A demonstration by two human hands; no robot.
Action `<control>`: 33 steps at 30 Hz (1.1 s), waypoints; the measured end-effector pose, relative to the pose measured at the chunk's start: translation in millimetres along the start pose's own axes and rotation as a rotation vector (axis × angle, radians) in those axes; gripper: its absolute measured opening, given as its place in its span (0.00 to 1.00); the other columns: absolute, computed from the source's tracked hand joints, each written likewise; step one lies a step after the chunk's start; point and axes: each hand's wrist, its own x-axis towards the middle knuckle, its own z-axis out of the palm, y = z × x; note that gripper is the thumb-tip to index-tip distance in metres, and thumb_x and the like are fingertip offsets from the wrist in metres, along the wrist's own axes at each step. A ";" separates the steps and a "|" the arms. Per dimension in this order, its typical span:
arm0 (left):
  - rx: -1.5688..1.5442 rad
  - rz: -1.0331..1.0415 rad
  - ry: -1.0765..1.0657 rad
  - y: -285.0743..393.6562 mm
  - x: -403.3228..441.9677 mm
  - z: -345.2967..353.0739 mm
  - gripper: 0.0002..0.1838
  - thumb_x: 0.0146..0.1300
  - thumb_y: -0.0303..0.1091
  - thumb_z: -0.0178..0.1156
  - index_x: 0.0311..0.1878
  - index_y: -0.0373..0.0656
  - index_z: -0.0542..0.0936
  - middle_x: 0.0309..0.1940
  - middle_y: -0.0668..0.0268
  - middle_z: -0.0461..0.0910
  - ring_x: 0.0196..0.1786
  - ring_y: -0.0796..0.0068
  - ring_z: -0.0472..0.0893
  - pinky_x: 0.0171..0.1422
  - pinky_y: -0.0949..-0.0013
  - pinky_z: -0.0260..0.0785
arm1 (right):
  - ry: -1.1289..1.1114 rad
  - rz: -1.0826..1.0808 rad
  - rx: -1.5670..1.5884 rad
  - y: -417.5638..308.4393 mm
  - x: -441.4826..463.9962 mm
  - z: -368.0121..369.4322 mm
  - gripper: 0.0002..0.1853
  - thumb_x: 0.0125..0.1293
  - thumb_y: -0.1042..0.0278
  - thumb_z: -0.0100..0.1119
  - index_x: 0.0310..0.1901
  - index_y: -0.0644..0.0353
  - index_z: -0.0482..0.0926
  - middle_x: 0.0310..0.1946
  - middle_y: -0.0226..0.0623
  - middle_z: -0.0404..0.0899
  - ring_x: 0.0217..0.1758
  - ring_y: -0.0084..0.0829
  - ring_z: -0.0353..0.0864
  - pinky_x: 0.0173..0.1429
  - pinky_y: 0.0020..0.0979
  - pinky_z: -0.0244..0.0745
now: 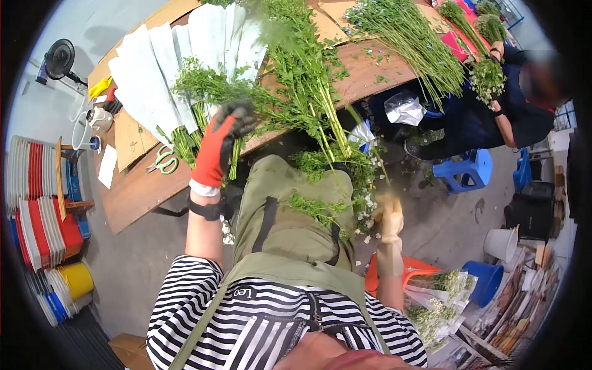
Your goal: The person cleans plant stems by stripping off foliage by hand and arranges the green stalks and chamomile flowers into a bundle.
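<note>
My left hand (227, 139), in a red glove with dark fingers, is closed around a bunch of leafy green stems (209, 86) at the table's near edge. Cut stem ends hang below that fist. My right hand (390, 216), in a cream glove, is blurred low at the right; a thin flower stem (377, 151) runs down into its closed fingers. Between my hands a large heap of leafy stems (311, 92) lies across the table edge. Loose sprigs (317, 206) rest on my green apron (290, 228).
White wrapping sheets (160, 68) and green-handled scissors (163, 161) lie on the brown table (139, 197). Across at the right, a person (524, 92) holds a flower bunch (487, 80). A blue stool (464, 171), blue bucket (482, 280) and wrapped white flowers (435, 317) stand at the right.
</note>
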 end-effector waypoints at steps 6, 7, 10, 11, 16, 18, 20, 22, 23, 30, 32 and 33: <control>0.033 -0.215 -0.044 -37.0 -35.6 6.9 0.21 0.76 0.42 0.55 0.63 0.36 0.76 0.56 0.60 0.82 0.55 0.70 0.82 0.61 0.65 0.74 | 0.023 -0.013 -0.049 -74.4 88.2 37.3 0.21 0.77 0.45 0.51 0.47 0.55 0.82 0.16 0.29 0.80 0.16 0.19 0.71 0.24 0.25 0.67; 0.009 -0.245 -0.047 -43.2 -40.6 3.4 0.21 0.76 0.42 0.55 0.63 0.36 0.76 0.55 0.61 0.82 0.54 0.70 0.82 0.61 0.66 0.74 | 0.024 -0.030 -0.109 -85.2 106.7 41.2 0.23 0.75 0.43 0.53 0.53 0.55 0.80 0.23 0.31 0.84 0.22 0.20 0.77 0.29 0.26 0.71; -0.008 -0.307 -0.028 -48.1 -54.5 -2.6 0.18 0.77 0.39 0.54 0.60 0.36 0.79 0.52 0.63 0.83 0.51 0.73 0.83 0.59 0.69 0.74 | 0.220 -0.322 -0.302 -123.7 128.9 69.1 0.28 0.69 0.50 0.65 0.66 0.53 0.75 0.52 0.39 0.83 0.47 0.33 0.85 0.55 0.33 0.79; -0.013 -0.311 -0.011 -47.8 -58.5 -4.7 0.18 0.77 0.39 0.54 0.59 0.36 0.79 0.52 0.63 0.83 0.50 0.74 0.83 0.59 0.70 0.75 | 0.274 -0.389 -0.355 -130.2 136.1 75.8 0.27 0.68 0.53 0.66 0.65 0.53 0.76 0.55 0.39 0.82 0.51 0.34 0.84 0.59 0.35 0.78; -0.016 -0.321 0.028 -57.7 -70.3 -16.9 0.17 0.77 0.37 0.53 0.58 0.36 0.79 0.51 0.63 0.84 0.49 0.75 0.83 0.58 0.72 0.75 | 0.172 -0.640 -0.146 -136.0 119.7 131.5 0.24 0.69 0.54 0.64 0.63 0.54 0.78 0.56 0.41 0.82 0.57 0.39 0.81 0.64 0.39 0.74; -0.011 -0.336 0.025 -60.7 -72.4 -16.9 0.17 0.77 0.37 0.53 0.58 0.36 0.79 0.51 0.63 0.84 0.50 0.75 0.83 0.58 0.72 0.75 | -0.025 -0.731 -0.293 -172.8 55.7 151.3 0.23 0.69 0.54 0.63 0.59 0.60 0.81 0.54 0.47 0.84 0.59 0.44 0.81 0.64 0.40 0.74; -0.024 -0.338 0.015 -65.4 -73.7 -15.0 0.16 0.77 0.37 0.53 0.58 0.36 0.79 0.51 0.63 0.84 0.50 0.75 0.83 0.58 0.71 0.75 | -0.186 -0.861 -0.346 -178.2 26.0 181.8 0.23 0.65 0.61 0.68 0.58 0.64 0.81 0.56 0.50 0.82 0.58 0.48 0.82 0.64 0.42 0.74; -0.037 -0.321 0.005 -68.4 -77.2 -13.0 0.17 0.77 0.38 0.54 0.59 0.37 0.79 0.53 0.63 0.83 0.50 0.72 0.83 0.59 0.68 0.75 | -0.324 -0.954 -0.376 -183.3 13.2 213.0 0.26 0.64 0.62 0.69 0.61 0.64 0.78 0.55 0.52 0.82 0.58 0.52 0.81 0.65 0.42 0.74; -0.041 -0.316 0.011 -66.0 -79.4 -9.8 0.17 0.77 0.38 0.54 0.59 0.37 0.79 0.53 0.64 0.83 0.51 0.72 0.83 0.59 0.67 0.75 | -0.334 -1.015 -0.405 -184.4 10.2 228.1 0.28 0.64 0.62 0.69 0.63 0.64 0.76 0.54 0.52 0.82 0.59 0.52 0.80 0.65 0.42 0.74; 0.018 -0.328 0.020 -73.0 -102.2 -22.7 0.18 0.77 0.41 0.55 0.59 0.39 0.79 0.55 0.66 0.82 0.55 0.74 0.81 0.59 0.68 0.74 | -0.300 -1.057 -0.743 -152.2 49.6 301.7 0.35 0.63 0.60 0.67 0.70 0.62 0.69 0.35 0.45 0.83 0.39 0.48 0.83 0.43 0.44 0.78; 0.009 -0.351 0.044 -82.6 -109.3 -34.1 0.18 0.77 0.42 0.54 0.59 0.40 0.79 0.55 0.67 0.82 0.54 0.75 0.81 0.58 0.68 0.74 | -0.335 -1.069 -0.648 -134.6 68.5 308.8 0.28 0.63 0.57 0.65 0.64 0.59 0.76 0.32 0.47 0.82 0.37 0.46 0.83 0.41 0.43 0.77; 0.001 -0.366 0.055 -88.0 -112.2 -40.3 0.18 0.77 0.42 0.54 0.59 0.40 0.79 0.54 0.67 0.82 0.54 0.75 0.81 0.57 0.68 0.74 | -0.353 -1.072 -0.648 -126.0 80.2 310.6 0.25 0.65 0.58 0.64 0.61 0.59 0.77 0.32 0.47 0.83 0.37 0.45 0.83 0.40 0.42 0.77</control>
